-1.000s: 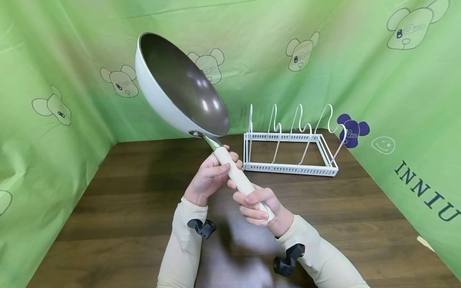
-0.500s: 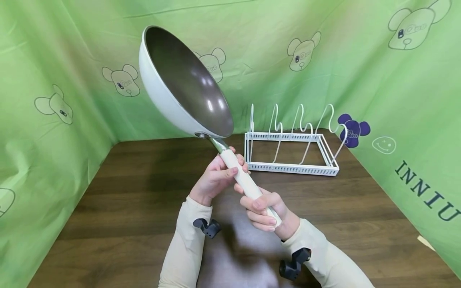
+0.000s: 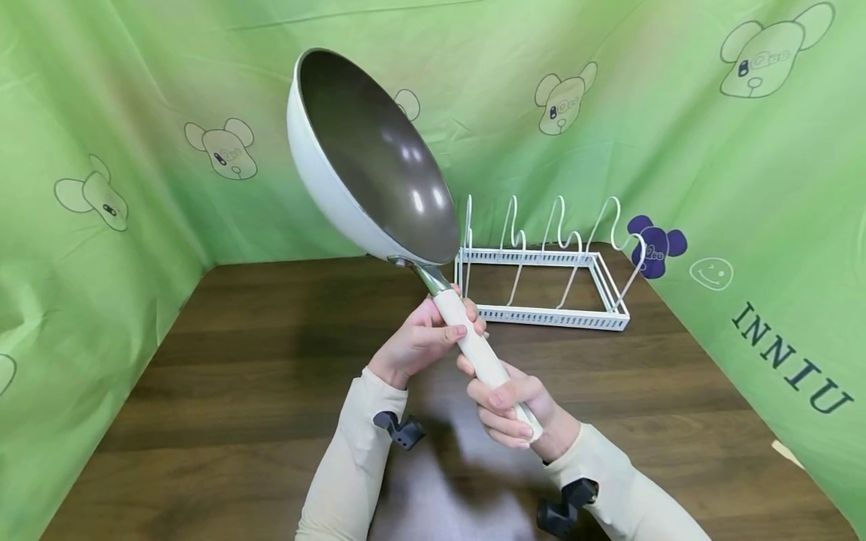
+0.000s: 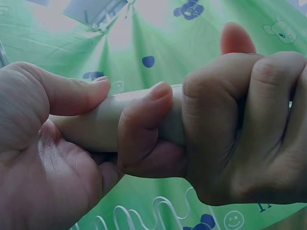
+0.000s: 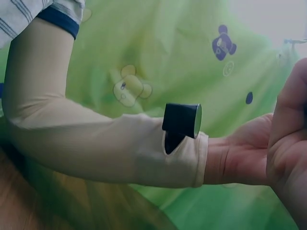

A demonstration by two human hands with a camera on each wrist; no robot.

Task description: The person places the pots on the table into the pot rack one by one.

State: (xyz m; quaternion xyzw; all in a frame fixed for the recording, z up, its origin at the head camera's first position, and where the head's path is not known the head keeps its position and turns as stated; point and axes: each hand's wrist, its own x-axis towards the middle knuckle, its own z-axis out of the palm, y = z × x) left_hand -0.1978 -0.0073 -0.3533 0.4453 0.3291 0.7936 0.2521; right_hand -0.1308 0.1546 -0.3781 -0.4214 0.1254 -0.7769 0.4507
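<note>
A deep frying pan (image 3: pixel 379 158), white outside and dark brown inside, is held tilted above the table, its bowl up to the left and its inner side facing right. Near the metal neck, my left hand (image 3: pixel 422 338) holds the upper part of the white handle (image 3: pixel 482 357), thumb lying on top. My right hand (image 3: pixel 510 406) grips the lower end of that handle with curled fingers. In the left wrist view both hands meet around the handle (image 4: pixel 105 122). The right wrist view shows the left forearm (image 5: pixel 105 148) and parts of the hands; the pan is out of sight there.
A white wire pan rack (image 3: pixel 551 319) with several upright loops stands at the table's back right, just right of the pan. Green printed cloth (image 3: pixel 135 75) encloses the brown wooden table (image 3: pixel 237 376) at the back and sides. A small pale piece (image 3: pixel 788 454) lies at the right edge.
The pan and both hands have shifted to the right and the hands slightly down toward the viewer. Both hands keep hold of the handle. The rack stays in place.
</note>
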